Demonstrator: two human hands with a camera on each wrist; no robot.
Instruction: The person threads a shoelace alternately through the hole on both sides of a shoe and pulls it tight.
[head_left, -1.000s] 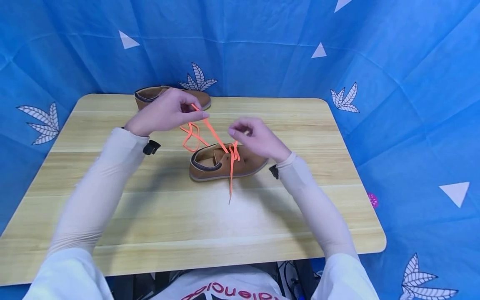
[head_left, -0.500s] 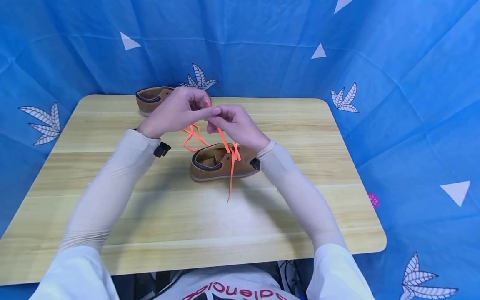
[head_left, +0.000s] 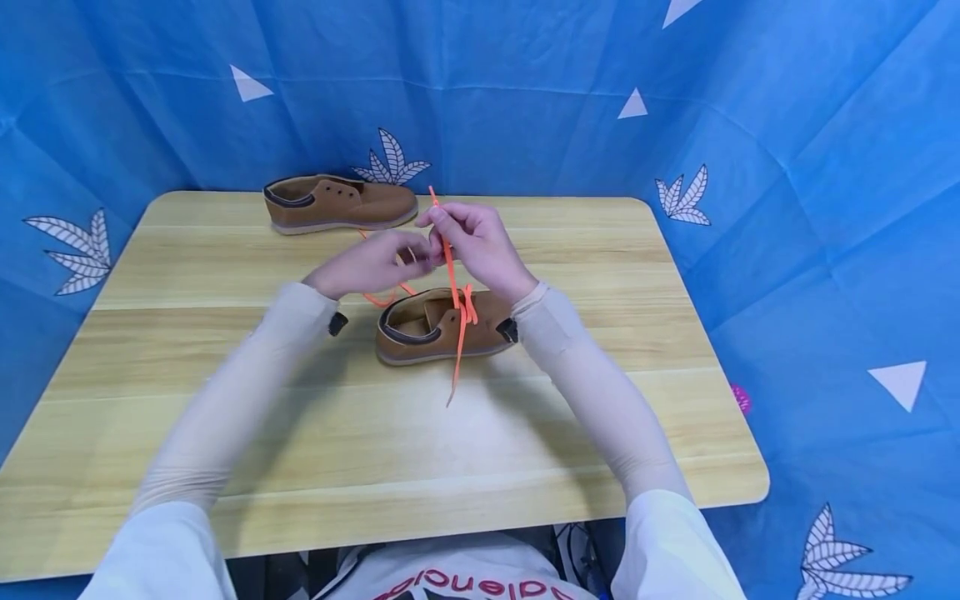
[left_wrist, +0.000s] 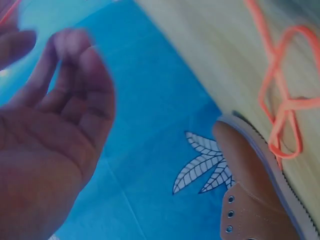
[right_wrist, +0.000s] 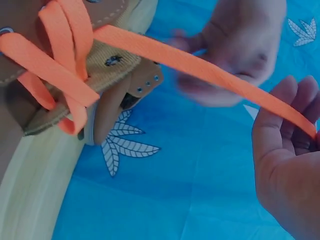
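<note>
A brown shoe lies in the middle of the table, its toe to the right, with an orange shoelace through its front eyelets. My right hand pinches one end of that lace and holds it up taut above the shoe. The tip pokes out above my fingers. Just to the left, my left hand has loosely bent fingers with nothing between them; it is blurred in the right wrist view. Another lace end hangs down the shoe's near side. In the left wrist view a loose orange lace length lies looped on the tabletop.
A second brown shoe, with bare eyelets, stands at the table's back left edge. Blue patterned cloth hangs behind and beside the wooden table.
My right hand came leftward and up to the lace and took it. My left hand let go of the lace and moved down, slightly away from the back shoe.
</note>
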